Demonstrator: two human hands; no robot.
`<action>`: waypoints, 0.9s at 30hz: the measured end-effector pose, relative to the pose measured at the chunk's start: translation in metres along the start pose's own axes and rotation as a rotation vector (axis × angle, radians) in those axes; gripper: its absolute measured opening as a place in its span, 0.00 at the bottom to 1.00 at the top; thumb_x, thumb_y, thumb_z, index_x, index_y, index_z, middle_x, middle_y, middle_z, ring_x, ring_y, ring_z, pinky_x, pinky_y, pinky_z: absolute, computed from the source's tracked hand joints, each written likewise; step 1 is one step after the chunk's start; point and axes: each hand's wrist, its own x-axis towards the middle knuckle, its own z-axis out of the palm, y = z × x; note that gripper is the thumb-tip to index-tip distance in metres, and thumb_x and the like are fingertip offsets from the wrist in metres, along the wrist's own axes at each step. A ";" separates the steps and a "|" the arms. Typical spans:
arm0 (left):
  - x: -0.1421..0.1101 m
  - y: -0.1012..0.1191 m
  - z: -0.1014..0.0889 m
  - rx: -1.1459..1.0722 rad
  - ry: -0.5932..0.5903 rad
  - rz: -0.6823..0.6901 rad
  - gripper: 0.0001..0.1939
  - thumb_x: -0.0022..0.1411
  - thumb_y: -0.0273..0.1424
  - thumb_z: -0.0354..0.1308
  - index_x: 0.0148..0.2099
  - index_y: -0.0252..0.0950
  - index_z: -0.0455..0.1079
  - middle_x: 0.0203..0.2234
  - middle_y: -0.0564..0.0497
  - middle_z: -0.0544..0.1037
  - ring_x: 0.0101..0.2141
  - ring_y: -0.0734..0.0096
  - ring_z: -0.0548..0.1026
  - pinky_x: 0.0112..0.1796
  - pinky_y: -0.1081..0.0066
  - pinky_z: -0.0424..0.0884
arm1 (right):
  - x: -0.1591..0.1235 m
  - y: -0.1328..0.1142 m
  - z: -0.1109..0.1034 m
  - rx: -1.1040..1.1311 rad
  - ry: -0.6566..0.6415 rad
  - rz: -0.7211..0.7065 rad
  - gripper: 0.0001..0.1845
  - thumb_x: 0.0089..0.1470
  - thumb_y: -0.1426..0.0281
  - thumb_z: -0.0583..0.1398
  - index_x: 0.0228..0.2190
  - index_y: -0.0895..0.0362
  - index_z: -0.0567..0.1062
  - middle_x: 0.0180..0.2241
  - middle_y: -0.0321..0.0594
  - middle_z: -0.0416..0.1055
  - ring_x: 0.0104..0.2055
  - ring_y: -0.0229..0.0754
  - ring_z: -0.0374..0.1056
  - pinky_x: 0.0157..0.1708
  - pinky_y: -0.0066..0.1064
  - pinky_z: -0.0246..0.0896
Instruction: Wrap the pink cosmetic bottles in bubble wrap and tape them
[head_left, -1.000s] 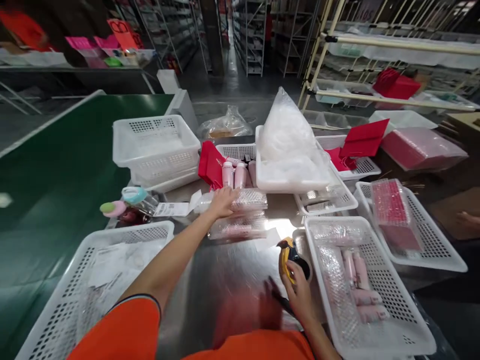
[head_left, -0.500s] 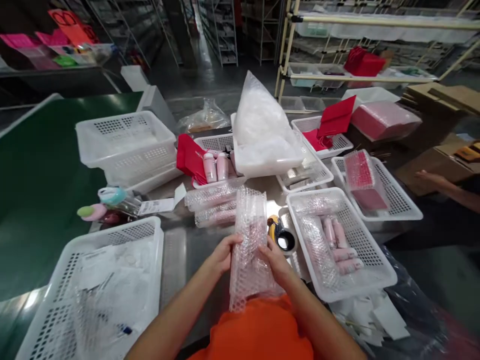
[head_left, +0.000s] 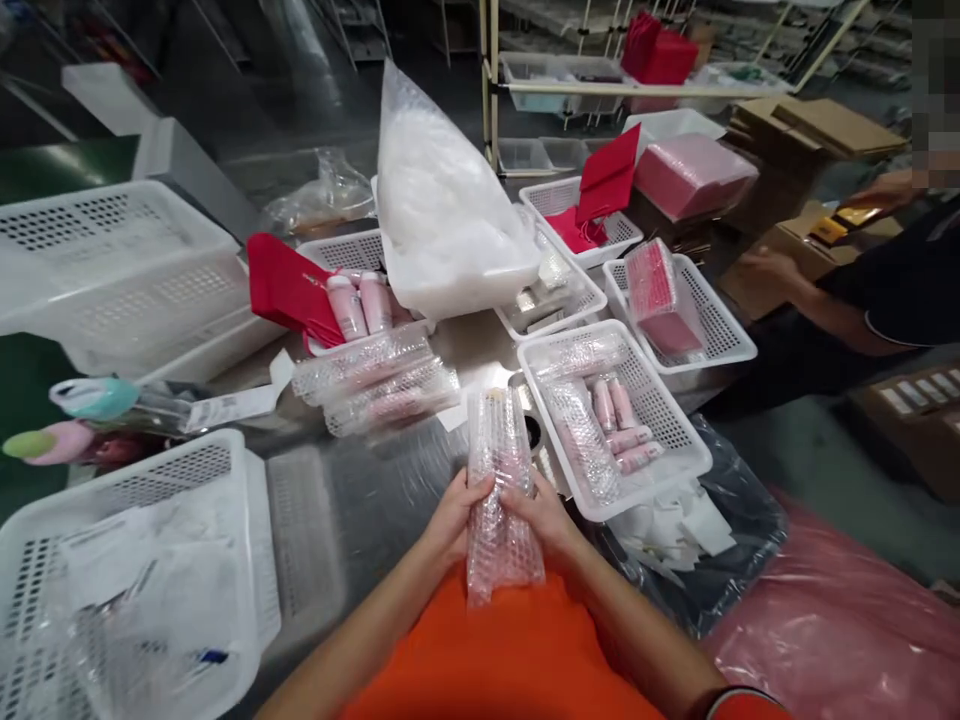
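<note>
Close to my body, a long bubble-wrap bundle [head_left: 501, 480] with something pink inside is held upright between both hands. My left hand [head_left: 456, 508] closes round its left side, thumb across the front. On its right side my right hand [head_left: 541, 510] grips it, thumb also over the wrap. Beyond it on the metal table lie more bubble-wrapped bundles [head_left: 375, 385]. To the right, a white basket [head_left: 679, 455] holds wrapped bundles and several pink bottles [head_left: 619, 425]. A black tape roll [head_left: 533, 432] shows partly behind the bundle.
A white basket [head_left: 244, 560] of plastic packets stands at left, stacked baskets [head_left: 150, 290] behind it. A bulging white plastic bag [head_left: 450, 210] sits at the back beside a red bag [head_left: 289, 285] and pink bottles [head_left: 360, 303]. At right, a co-worker's hand [head_left: 776, 270] is near a carton [head_left: 795, 245].
The view has swung right and tilted down, so the table things sit further left. The bundle looks narrower, folded tighter between my hands. A co-worker's arms show more at right.
</note>
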 end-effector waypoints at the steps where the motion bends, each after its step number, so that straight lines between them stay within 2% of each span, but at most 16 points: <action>1: -0.001 -0.002 -0.001 -0.014 0.018 0.010 0.33 0.38 0.35 0.80 0.46 0.37 0.70 0.30 0.53 0.82 0.30 0.64 0.81 0.41 0.62 0.79 | 0.000 0.004 0.001 -0.003 0.000 0.003 0.39 0.36 0.55 0.77 0.48 0.55 0.75 0.40 0.43 0.81 0.41 0.53 0.78 0.47 0.46 0.72; 4: -0.003 -0.003 -0.002 -0.044 0.054 0.067 0.33 0.39 0.36 0.80 0.47 0.36 0.71 0.31 0.52 0.82 0.33 0.63 0.82 0.42 0.63 0.79 | 0.003 0.005 0.005 -0.070 0.028 0.002 0.38 0.38 0.52 0.76 0.47 0.54 0.74 0.45 0.44 0.80 0.48 0.53 0.76 0.51 0.45 0.70; 7: -0.003 0.004 -0.002 -0.057 0.073 0.105 0.33 0.39 0.38 0.80 0.46 0.35 0.71 0.32 0.50 0.83 0.34 0.62 0.82 0.42 0.64 0.79 | 0.006 -0.005 0.012 -0.131 0.037 0.003 0.36 0.44 0.48 0.72 0.49 0.51 0.72 0.50 0.43 0.77 0.54 0.53 0.73 0.55 0.45 0.68; 9: -0.001 0.012 -0.002 -0.069 0.099 0.153 0.32 0.38 0.39 0.80 0.44 0.36 0.71 0.32 0.51 0.83 0.33 0.63 0.82 0.40 0.66 0.78 | 0.007 -0.012 0.016 -0.134 -0.021 0.010 0.37 0.45 0.49 0.72 0.52 0.49 0.71 0.52 0.42 0.76 0.56 0.52 0.72 0.57 0.46 0.66; 12: 0.002 0.026 -0.002 -0.123 0.157 0.296 0.33 0.36 0.39 0.80 0.43 0.37 0.71 0.33 0.53 0.83 0.32 0.68 0.80 0.38 0.70 0.77 | 0.007 -0.016 0.022 -0.159 -0.150 -0.012 0.41 0.42 0.54 0.75 0.55 0.48 0.70 0.55 0.42 0.74 0.59 0.52 0.70 0.62 0.46 0.61; 16: 0.000 0.040 0.001 -0.165 0.173 0.427 0.34 0.35 0.38 0.80 0.45 0.41 0.70 0.35 0.55 0.82 0.33 0.70 0.79 0.39 0.71 0.76 | 0.009 -0.017 0.029 -0.262 -0.160 -0.139 0.40 0.46 0.55 0.73 0.57 0.50 0.69 0.56 0.43 0.73 0.58 0.51 0.69 0.62 0.46 0.60; 19: -0.004 0.042 0.001 -0.125 0.135 0.417 0.38 0.33 0.34 0.80 0.48 0.41 0.70 0.37 0.54 0.82 0.35 0.68 0.79 0.40 0.69 0.76 | 0.011 -0.019 0.031 -0.315 -0.140 -0.183 0.37 0.46 0.55 0.73 0.55 0.52 0.71 0.52 0.43 0.76 0.55 0.51 0.71 0.60 0.45 0.62; 22: -0.007 0.039 0.001 -0.082 0.100 0.362 0.39 0.32 0.32 0.80 0.49 0.38 0.70 0.37 0.53 0.82 0.35 0.67 0.79 0.40 0.68 0.75 | 0.008 -0.020 0.029 -0.304 -0.152 -0.156 0.36 0.45 0.54 0.73 0.53 0.53 0.72 0.49 0.43 0.77 0.52 0.51 0.72 0.57 0.44 0.65; 27: -0.007 0.031 0.004 -0.037 0.119 0.338 0.36 0.34 0.35 0.78 0.46 0.38 0.70 0.34 0.55 0.80 0.34 0.68 0.77 0.43 0.66 0.73 | -0.001 -0.021 0.024 -0.335 -0.105 -0.182 0.37 0.50 0.51 0.70 0.57 0.50 0.67 0.56 0.43 0.72 0.58 0.49 0.68 0.63 0.44 0.58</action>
